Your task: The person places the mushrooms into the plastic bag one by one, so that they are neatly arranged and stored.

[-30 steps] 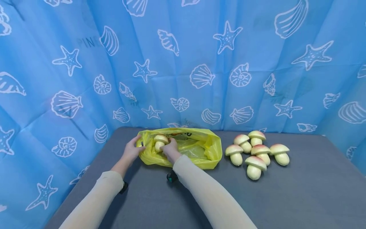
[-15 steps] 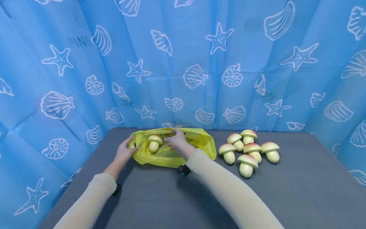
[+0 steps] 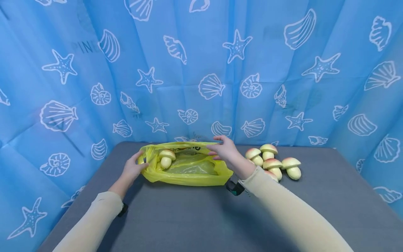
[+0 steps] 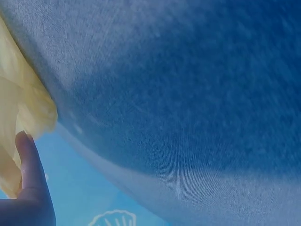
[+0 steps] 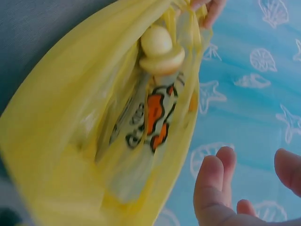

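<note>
A yellow plastic bag [image 3: 189,180] lies with its mouth spread wide on the grey table. At its left end my left hand [image 3: 132,169] holds the rim, and the thumb [image 4: 33,174] presses on the plastic in the left wrist view. Inside, near that hand, rests a toy mushroom [image 3: 167,159] with a pale stem and a reddish-cream cap. Over the bag's right end hovers my right hand [image 3: 228,152], fingers spread and holding nothing. Several similar mushrooms [image 3: 291,168] are grouped right of the bag, some partly hidden by my right forearm.
A blue curtain [image 3: 195,70] printed with white shells and starfish hangs behind the grey table [image 3: 176,217] and along its sides. Orange and black print [image 5: 155,115] shows on the bag's inner wall in the right wrist view.
My right hand has let go of the mushroom in the bag's left part and moved right, across the mouth to the right end. My left hand has kept its place on the rim.
</note>
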A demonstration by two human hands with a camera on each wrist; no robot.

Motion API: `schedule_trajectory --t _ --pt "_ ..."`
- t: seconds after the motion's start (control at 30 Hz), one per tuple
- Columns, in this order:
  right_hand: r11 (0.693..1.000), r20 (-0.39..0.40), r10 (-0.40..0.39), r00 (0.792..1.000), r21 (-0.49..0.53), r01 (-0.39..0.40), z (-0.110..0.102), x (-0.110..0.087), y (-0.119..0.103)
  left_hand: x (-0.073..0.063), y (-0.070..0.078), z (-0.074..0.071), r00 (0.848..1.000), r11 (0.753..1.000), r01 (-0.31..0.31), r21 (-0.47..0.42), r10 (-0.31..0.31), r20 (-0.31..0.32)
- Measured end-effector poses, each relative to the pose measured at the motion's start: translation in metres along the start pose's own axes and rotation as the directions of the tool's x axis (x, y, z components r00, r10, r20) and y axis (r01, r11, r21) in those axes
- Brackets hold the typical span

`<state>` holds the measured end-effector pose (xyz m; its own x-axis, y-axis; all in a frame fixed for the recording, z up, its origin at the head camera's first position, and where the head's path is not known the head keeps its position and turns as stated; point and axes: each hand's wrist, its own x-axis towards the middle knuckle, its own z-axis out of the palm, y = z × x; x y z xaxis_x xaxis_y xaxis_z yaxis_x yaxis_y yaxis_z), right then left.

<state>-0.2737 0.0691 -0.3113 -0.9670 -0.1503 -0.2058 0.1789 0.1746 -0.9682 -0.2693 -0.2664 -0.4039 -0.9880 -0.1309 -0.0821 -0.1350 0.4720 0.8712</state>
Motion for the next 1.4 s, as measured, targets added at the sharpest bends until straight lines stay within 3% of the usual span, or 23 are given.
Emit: schedule_trajectory --t 0.43,0.73,0.97,1.4 --pt "1.0 -0.028 -0.02 0.999 0.018 0.021 -0.075 -0.033 0.013 0.003 0.001 -0.004 0.999 0.998 -0.027 0.048 0.025 0.038" --pt "0.998 -0.059 -0.042 0.997 -0.047 0.039 -0.114 -0.05 0.024 0.001 0.007 -0.007 0.998 0.992 -0.043 0.12 0.039 0.039" --pt "0.99 -0.073 -0.018 0.997 -0.141 0.008 -0.137 -0.058 0.041 0.0 0.008 -0.006 1.0 0.996 -0.015 0.085 0.013 0.028" --pt "0.991 -0.079 0.019 0.997 -0.132 -0.03 -0.159 -0.068 0.078 0.005 0.002 0.002 0.999 0.998 -0.016 0.06 0.014 0.035"
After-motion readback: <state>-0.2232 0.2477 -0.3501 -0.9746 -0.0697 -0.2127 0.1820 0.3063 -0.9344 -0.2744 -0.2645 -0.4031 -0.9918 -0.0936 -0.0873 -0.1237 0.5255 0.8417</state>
